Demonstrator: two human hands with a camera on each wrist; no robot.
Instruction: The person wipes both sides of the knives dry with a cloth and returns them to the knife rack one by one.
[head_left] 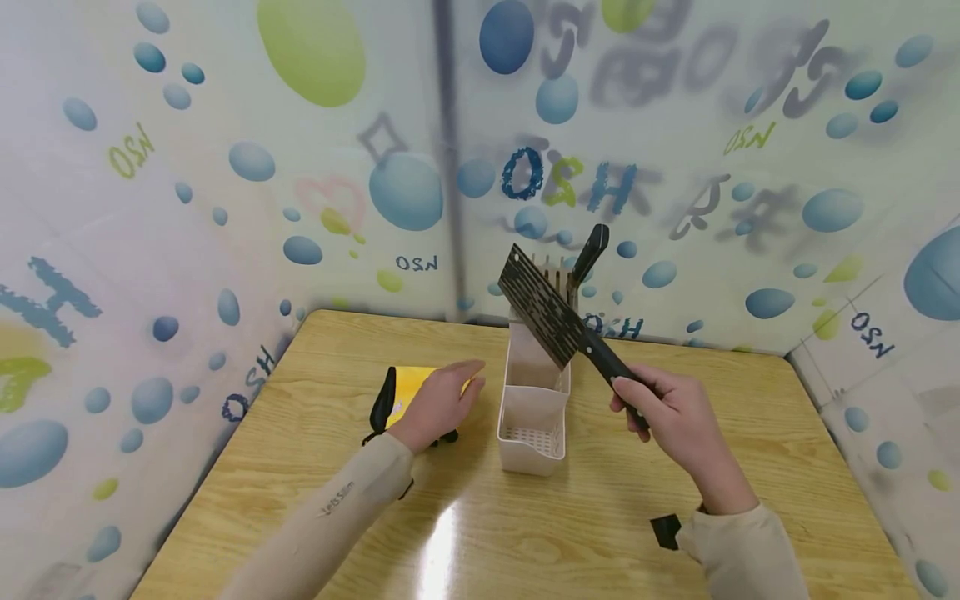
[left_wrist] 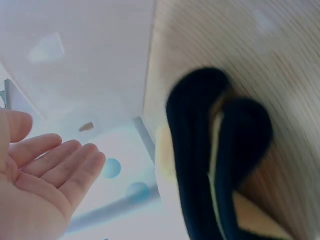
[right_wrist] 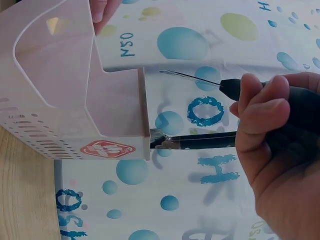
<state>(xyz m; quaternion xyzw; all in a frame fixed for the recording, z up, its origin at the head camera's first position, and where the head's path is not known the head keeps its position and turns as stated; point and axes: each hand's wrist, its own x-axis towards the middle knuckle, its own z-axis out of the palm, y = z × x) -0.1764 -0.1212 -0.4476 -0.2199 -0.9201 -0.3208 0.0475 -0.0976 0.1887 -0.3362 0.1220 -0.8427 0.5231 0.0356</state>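
My right hand (head_left: 678, 412) grips the black handle of a cleaver (head_left: 543, 308), its dark streaked blade raised in front of the back of a pale plastic knife rack (head_left: 528, 460). In the right wrist view the cleaver (right_wrist: 195, 77) appears edge-on, apart from the rack (right_wrist: 117, 112). A second black-handled knife (head_left: 592, 252) stands in the rack's rear part, its blade mostly hidden. My left hand (head_left: 438, 404) is over a yellow cloth item with black trim (head_left: 411, 383), fingers extended toward the rack. The left wrist view shows the open palm (left_wrist: 45, 185) beside the black trim (left_wrist: 195, 150).
The rack stands on a wood-grain table (head_left: 600, 517), with open compartments facing me. A small black piece (head_left: 665, 531) is by my right sleeve. Patterned walls (head_left: 405, 275) rise behind the table and on both sides.
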